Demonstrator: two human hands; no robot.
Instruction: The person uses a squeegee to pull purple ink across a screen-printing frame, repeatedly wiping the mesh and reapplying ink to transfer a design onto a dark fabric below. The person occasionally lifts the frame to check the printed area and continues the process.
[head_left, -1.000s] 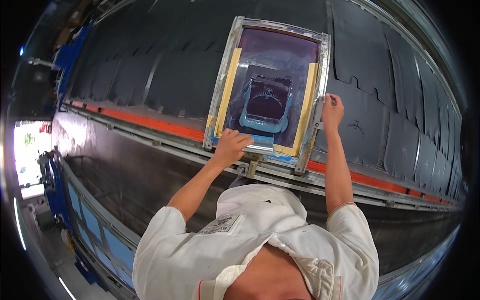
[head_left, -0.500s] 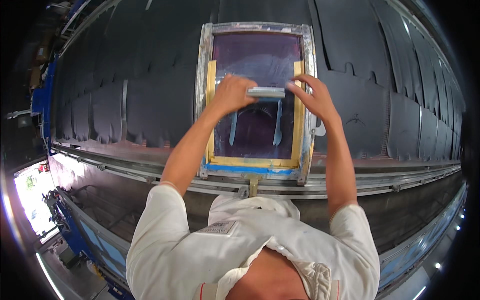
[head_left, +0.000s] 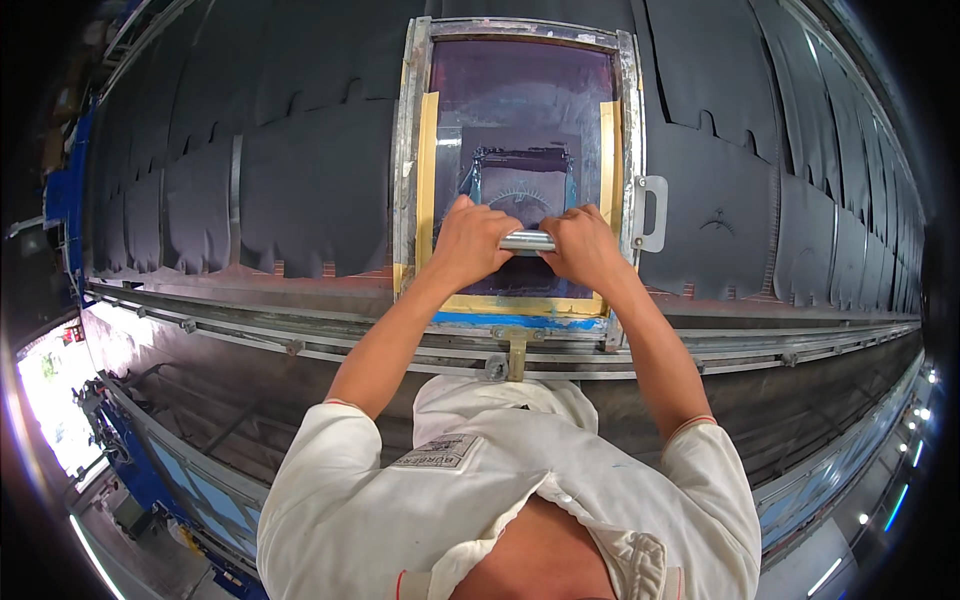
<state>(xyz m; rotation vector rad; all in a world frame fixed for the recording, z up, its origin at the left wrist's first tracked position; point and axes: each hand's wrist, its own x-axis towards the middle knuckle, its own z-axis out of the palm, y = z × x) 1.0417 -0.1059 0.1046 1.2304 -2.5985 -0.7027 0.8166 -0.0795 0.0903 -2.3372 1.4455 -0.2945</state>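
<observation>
Left hand (head_left: 472,242): clenched round left end of silver squeegee (head_left: 527,240). Squeegee: directly between both hands, over the lower half of the framed screen (head_left: 520,90). Right hand (head_left: 586,246): grasping squeegee's right end. Grey handle (head_left: 661,213): on screen's right side.

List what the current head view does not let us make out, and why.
Head view:
Ends of the silver bar: hidden by the left hand and right hand.
Surface under the frame: covered by it.
Fine marks on the dark sheet at right: too small.
Upper-left sheets: cut off by the top edge.
</observation>
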